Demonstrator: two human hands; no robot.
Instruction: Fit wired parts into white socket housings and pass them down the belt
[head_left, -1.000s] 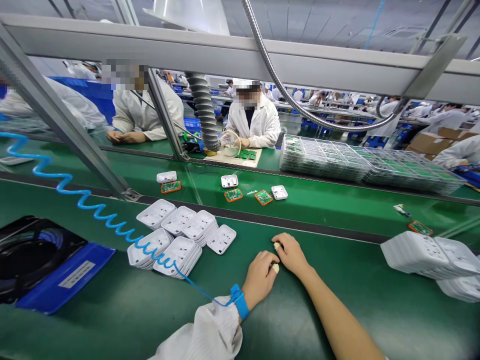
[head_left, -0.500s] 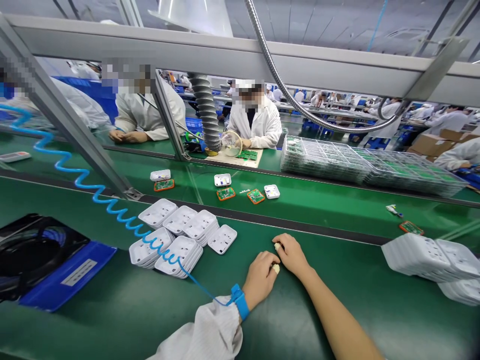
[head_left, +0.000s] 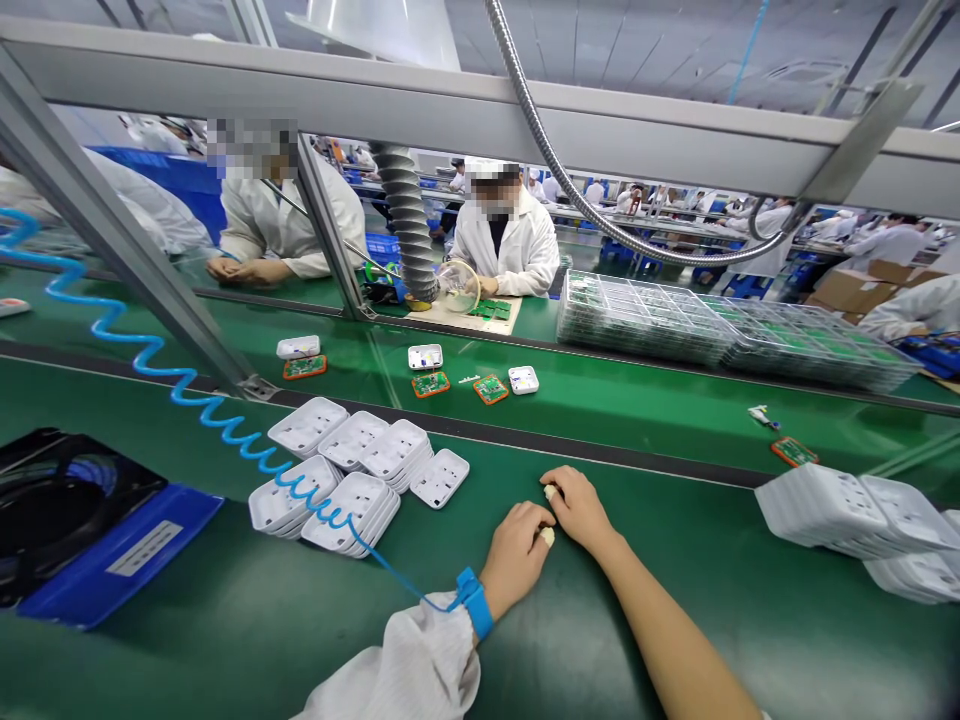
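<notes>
While the left hand point(head_left: 516, 548) and right hand point(head_left: 579, 508) lie loose, seemingly empty, the white cover point(head_left: 440, 479) at ten o'clock looks light, stiff, rim-grippable.

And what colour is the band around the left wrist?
The wristband is bright blue, clearest in the head view.

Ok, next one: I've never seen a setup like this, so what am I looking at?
No machine here: these are a person's own two hands, seen by a head-worn camera looking forward and down. The left hand has a blue strap at its wrist, joined to a coiled cord. The right hand rests beside it on the green bench. Neither visibly holds anything. White plastic covers sit stacked at left, with more stacks at right. On the green strip beyond lie orange-edged circuit boards and small white cases.
</notes>
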